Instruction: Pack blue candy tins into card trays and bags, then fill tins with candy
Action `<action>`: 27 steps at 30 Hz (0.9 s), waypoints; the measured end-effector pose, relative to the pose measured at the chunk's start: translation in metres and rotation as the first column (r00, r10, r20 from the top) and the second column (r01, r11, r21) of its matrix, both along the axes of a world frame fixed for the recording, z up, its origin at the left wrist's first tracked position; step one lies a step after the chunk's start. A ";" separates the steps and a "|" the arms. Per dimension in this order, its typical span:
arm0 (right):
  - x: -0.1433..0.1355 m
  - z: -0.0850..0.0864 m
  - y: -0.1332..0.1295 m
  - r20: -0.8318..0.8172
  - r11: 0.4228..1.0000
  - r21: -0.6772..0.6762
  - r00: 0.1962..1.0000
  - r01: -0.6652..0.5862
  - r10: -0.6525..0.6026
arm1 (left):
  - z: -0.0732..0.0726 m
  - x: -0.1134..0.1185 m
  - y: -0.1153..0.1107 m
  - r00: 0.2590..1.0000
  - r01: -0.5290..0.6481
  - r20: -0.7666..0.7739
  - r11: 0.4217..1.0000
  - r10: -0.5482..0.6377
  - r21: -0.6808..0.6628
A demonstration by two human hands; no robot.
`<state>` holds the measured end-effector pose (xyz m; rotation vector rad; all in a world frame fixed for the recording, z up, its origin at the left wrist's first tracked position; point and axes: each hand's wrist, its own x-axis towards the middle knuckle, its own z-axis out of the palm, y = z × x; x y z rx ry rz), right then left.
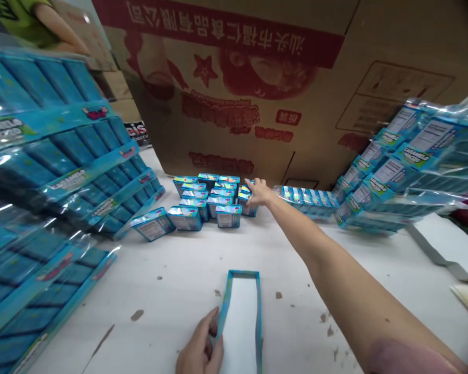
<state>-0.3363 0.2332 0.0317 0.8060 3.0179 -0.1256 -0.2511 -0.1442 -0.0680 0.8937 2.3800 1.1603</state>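
Reaching across the white table (281,249), the right hand (259,191), fingers part-spread, meets small blue boxes (229,216) before the carton (226,135), grip unclear. The half-open left hand (203,345) touches the left rim of the blue tray (239,317); open room lies between tray and boxes.

Open tray (240,311): near end cut off; left hand (200,345) beside it cropped too. Right hand (259,192), beyond tray: grip on small boxes (228,216) unclear. Stacked packs (68,148) left of tray blurred, cropped.
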 end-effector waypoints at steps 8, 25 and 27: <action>0.143 0.053 -0.078 -0.175 0.992 0.047 0.976 -0.120 0.127 | 0.018 -0.001 0.004 0.985 0.135 -0.106 0.990 -0.138 -0.036; 0.159 0.016 -0.206 0.031 0.963 -0.053 0.963 -0.264 0.266 | 0.030 0.013 0.016 0.935 0.207 -0.269 0.971 -0.231 -0.117; 0.159 0.010 -0.212 0.038 0.959 -0.021 0.958 -0.282 0.283 | 0.027 0.012 0.015 0.935 0.252 -0.243 0.966 -0.259 -0.061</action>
